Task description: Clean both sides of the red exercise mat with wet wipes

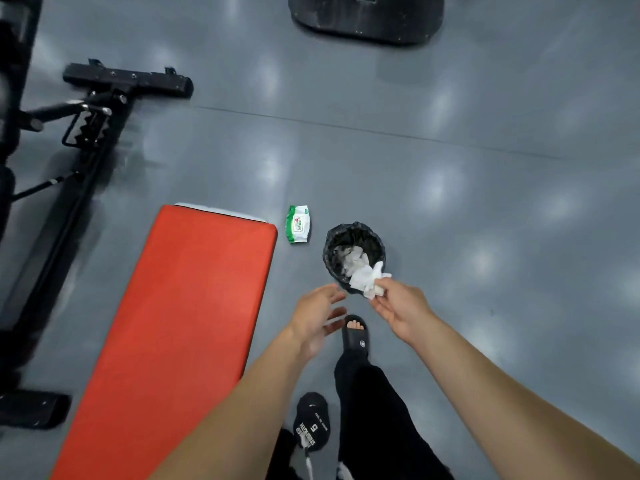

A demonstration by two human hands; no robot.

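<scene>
The red exercise mat [180, 323] lies flat on the grey floor at lower left, with a white edge showing at its far end. A green and white pack of wet wipes [298, 224] lies just past its far right corner. My right hand [398, 308] pinches a crumpled white wipe [369, 280] over the near rim of a small black-lined bin [355, 252], which holds other used wipes. My left hand [317, 315] hovers beside the mat's right edge, fingers spread, holding nothing.
A black weight bench frame [86, 133] runs along the left of the mat, with a foot bar [31, 408] near the mat's lower left. A dark machine base [367, 19] sits at top centre. My feet in black slippers [355, 336] stand below the bin.
</scene>
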